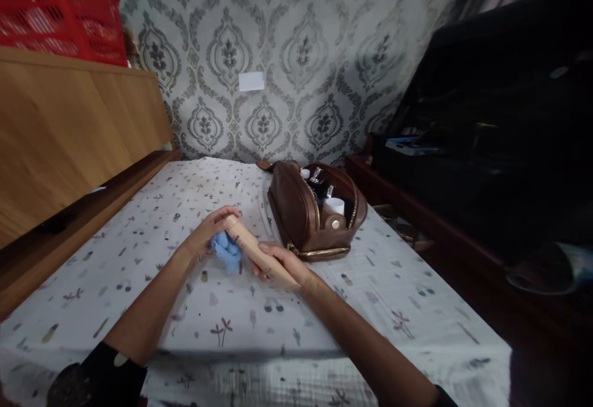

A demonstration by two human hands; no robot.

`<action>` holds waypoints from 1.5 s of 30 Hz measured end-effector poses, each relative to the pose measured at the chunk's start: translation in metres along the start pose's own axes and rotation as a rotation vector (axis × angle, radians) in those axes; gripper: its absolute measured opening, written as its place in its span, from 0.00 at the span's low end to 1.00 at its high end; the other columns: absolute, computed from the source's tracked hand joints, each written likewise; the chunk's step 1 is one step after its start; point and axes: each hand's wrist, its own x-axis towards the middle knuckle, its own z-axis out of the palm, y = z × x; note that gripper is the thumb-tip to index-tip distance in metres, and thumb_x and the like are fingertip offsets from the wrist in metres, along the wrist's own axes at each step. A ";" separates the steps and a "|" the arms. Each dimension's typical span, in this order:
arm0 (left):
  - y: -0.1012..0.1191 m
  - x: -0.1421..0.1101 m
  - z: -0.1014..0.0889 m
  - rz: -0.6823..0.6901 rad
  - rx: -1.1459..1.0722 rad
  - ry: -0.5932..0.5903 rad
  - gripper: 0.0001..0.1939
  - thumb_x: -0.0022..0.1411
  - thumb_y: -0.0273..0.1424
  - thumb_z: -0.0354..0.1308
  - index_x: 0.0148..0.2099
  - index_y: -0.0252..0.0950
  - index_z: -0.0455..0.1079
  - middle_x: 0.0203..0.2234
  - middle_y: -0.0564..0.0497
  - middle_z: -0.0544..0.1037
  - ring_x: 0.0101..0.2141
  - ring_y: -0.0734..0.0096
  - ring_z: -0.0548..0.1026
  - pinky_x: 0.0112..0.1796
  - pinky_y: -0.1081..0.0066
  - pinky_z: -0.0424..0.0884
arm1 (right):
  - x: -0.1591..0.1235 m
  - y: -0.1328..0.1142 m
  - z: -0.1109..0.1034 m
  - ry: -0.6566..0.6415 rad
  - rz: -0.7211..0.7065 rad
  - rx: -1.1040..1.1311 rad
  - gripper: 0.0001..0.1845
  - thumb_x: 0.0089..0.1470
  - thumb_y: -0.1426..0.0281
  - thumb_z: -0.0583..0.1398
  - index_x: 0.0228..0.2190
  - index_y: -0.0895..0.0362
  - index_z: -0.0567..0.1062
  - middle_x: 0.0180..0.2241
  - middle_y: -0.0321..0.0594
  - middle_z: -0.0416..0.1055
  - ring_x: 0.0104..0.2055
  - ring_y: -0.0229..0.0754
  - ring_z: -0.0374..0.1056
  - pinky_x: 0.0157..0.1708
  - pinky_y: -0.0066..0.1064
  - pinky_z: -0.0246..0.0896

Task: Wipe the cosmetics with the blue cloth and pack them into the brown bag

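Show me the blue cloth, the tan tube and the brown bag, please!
Blue cloth (227, 254): head view, on its crumpled middle.
Tan tube (249, 244): head view, on its side, between the two hands.
Brown bag (299, 215): head view, on its smooth side, left of the open top.

Slim beige bottle (250, 246), held slantwise in right hand (288, 264); crumpled blue cloth (227, 251), bunched in left hand (207, 233) near bottle's far end.

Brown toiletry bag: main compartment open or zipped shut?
Open. The brown toiletry bag gapes at the top between parted gold zipper edges, and a white-capped container shows inside.
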 end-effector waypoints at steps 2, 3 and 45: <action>-0.001 0.000 0.001 -0.020 0.041 0.016 0.26 0.47 0.50 0.69 0.37 0.36 0.67 0.20 0.59 0.66 0.17 0.82 0.61 0.18 0.80 0.58 | 0.001 0.000 0.001 0.000 0.002 0.004 0.20 0.51 0.55 0.61 0.33 0.61 0.74 0.21 0.39 0.72 0.18 0.34 0.61 0.17 0.25 0.51; -0.001 0.000 0.001 -0.021 0.050 0.019 0.25 0.47 0.49 0.69 0.36 0.36 0.67 0.20 0.59 0.66 0.17 0.82 0.61 0.18 0.80 0.58 | 0.001 0.000 0.000 -0.009 0.012 0.015 0.20 0.52 0.55 0.61 0.32 0.61 0.74 0.21 0.39 0.72 0.17 0.34 0.61 0.16 0.24 0.51; -0.001 -0.039 0.057 -0.235 0.142 -0.039 0.30 0.49 0.50 0.69 0.47 0.35 0.75 0.34 0.46 0.79 0.31 0.66 0.76 0.34 0.69 0.71 | -0.012 -0.021 0.006 0.240 -0.578 -0.051 0.29 0.41 0.54 0.72 0.40 0.56 0.70 0.33 0.35 0.72 0.35 0.39 0.69 0.34 0.30 0.65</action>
